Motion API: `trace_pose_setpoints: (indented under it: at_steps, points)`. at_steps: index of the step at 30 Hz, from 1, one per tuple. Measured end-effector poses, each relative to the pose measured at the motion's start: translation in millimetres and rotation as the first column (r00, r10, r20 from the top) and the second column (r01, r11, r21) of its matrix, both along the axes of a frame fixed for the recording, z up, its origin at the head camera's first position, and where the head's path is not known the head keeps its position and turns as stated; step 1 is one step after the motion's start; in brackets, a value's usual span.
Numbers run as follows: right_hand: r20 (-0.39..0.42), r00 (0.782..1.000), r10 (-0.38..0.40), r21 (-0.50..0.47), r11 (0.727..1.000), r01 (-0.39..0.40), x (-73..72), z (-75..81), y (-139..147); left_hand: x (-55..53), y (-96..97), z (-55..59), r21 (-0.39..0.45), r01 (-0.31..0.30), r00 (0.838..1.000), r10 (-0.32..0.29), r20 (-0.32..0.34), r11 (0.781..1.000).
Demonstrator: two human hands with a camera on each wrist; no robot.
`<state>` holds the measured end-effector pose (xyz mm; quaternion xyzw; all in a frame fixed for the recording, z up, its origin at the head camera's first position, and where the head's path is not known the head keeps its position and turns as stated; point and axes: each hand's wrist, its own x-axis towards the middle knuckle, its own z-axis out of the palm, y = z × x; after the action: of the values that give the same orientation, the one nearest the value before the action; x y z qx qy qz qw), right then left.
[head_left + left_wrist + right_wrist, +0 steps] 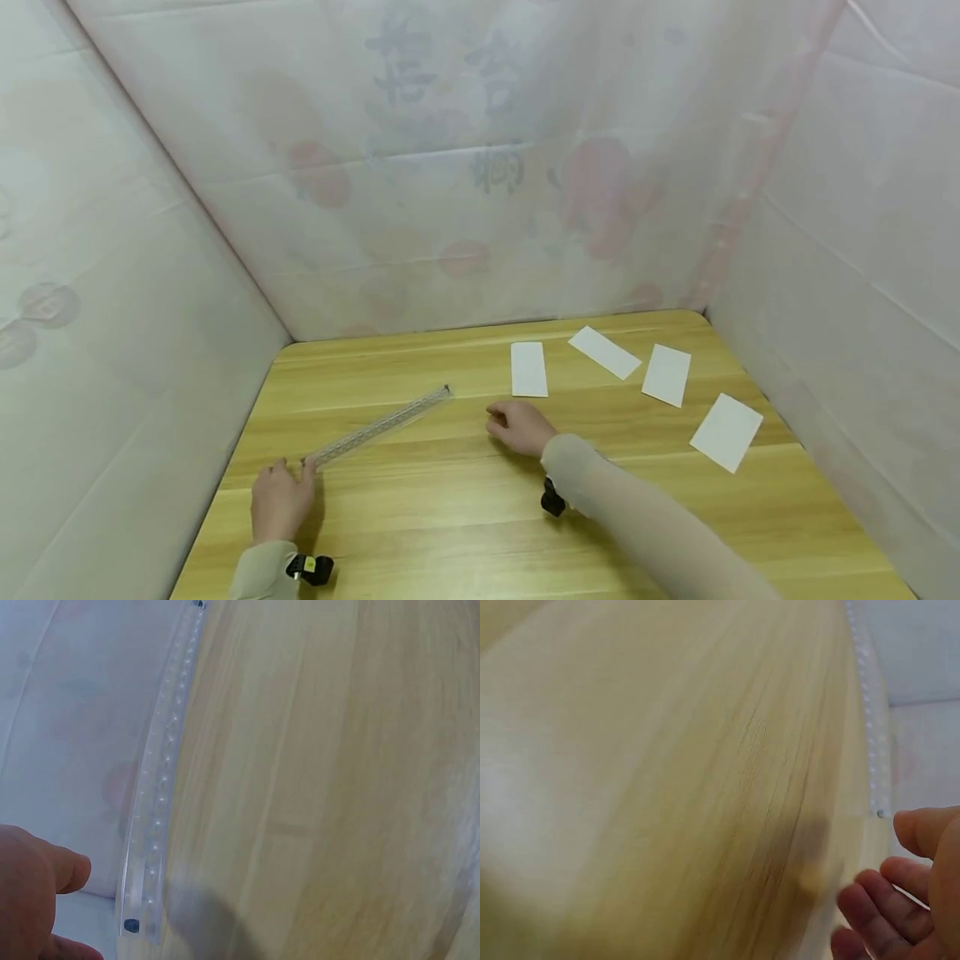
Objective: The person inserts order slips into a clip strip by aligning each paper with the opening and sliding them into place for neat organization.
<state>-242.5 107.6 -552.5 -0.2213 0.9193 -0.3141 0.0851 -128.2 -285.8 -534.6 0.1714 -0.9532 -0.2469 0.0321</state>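
A long clear plastic strip (378,427) with a row of small bumps and a dark dot at each end lies slanted across the left half of the table. My left hand (282,502) is at its near end, thumb and fingers spread; in the left wrist view a gap shows between the fingertips and the strip (154,787). To the right of the strip's far end hovers my right hand (520,427), loosely bent and empty. The right wrist view has its fingers (885,907) apart, with the far end of the strip (868,705) beyond the thumb.
A white card (529,369) lies just beyond my right hand. Further right are a slanted card (604,352), another card (667,376) and one nearer the right edge (727,433). Printed cloth walls (465,208) enclose the wooden table (420,533) at the back and sides.
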Motion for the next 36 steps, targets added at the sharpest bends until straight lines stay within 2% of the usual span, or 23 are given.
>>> trace_pose_setpoints:
  at_steps: [4, 7, 13, 20, 28, 33, 36]
  points:
    - [-0.034, 0.999, -0.004, 0.076, 0.997, 0.007, -5.0, 5.4, -14, -0.8, 1.9, -3.3, -0.015, -0.009, 1.0, 0.009, 0.02, 1.0]
    - [-0.036, 0.999, 0.009, 0.107, 0.994, -0.005, -9.2, 12.1, -24, -1.3, 4.6, -4.7, -0.062, -0.009, 1.0, 0.01, 0.012, 0.998]
    - [0.007, 0.999, 0.05, 0.179, 0.983, -0.05, -19.8, 21.8, -40, -0.8, 11.1, -5.4, -0.14, -0.006, 0.997, -0.004, -0.074, 0.99]
    - [0.058, 0.996, 0.068, 0.245, 0.966, -0.08, -26.6, 33.7, -55, -0.3, 20.4, -0.8, -0.109, 0.001, 0.989, -0.018, -0.15, 0.994]
    - [0.137, 0.988, 0.067, 0.232, 0.968, -0.098, -37.0, 29.3, -67, -0.4, 18.2, -9.3, -0.098, -0.038, 0.996, 0.03, -0.087, 0.994]
    - [0.074, 0.995, 0.063, 0.255, 0.964, -0.08, -43.7, 18.9, -76, -1.7, 19.7, -14.2, -0.099, -0.018, 0.994, 0.006, -0.113, 0.995]
    - [0.051, 0.997, 0.065, 0.248, 0.966, -0.076, -44.1, 17.8, -82, -2.2, 23.5, -16.1, -0.093, 0.004, 0.992, -0.016, -0.126, 0.996]
